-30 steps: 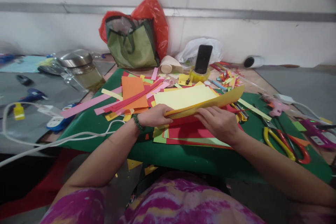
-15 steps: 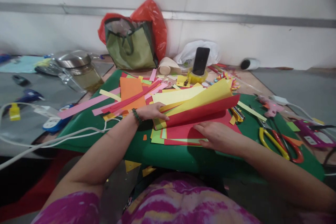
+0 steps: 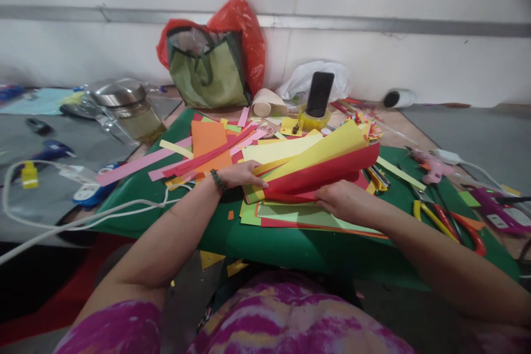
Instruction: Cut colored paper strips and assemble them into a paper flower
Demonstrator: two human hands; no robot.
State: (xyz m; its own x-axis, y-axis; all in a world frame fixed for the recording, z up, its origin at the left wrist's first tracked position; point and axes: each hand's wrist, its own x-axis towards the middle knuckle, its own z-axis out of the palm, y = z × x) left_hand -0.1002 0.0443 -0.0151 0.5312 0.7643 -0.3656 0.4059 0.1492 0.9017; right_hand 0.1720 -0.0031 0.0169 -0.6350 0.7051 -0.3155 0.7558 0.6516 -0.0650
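My left hand (image 3: 249,173), with a beaded bracelet at the wrist, pinches the left end of several lifted paper sheets. A yellow sheet (image 3: 327,149) and a red sheet (image 3: 323,174) curl up from that grip. My right hand (image 3: 338,197) is closed on the front edge of another red sheet, raising it off the pile; its fingertips are partly hidden. Beneath lie a pale green sheet (image 3: 298,213) and other coloured papers. An orange paper piece (image 3: 207,141) and a pink strip (image 3: 145,161) rest left of the stack.
On the green mat (image 3: 257,240) are red-and-yellow-handled scissors (image 3: 443,218) at right. A pink glue gun (image 3: 433,168) lies behind them. A glass jar (image 3: 128,113), a green bag (image 3: 207,74) and a phone (image 3: 321,91) stand farther back. White cables (image 3: 120,215) cross the left side.
My right hand has taken hold of the red sheet's front edge and lifted it back, uncovering the pale green sheet. My left hand keeps its grip on the lifted papers.
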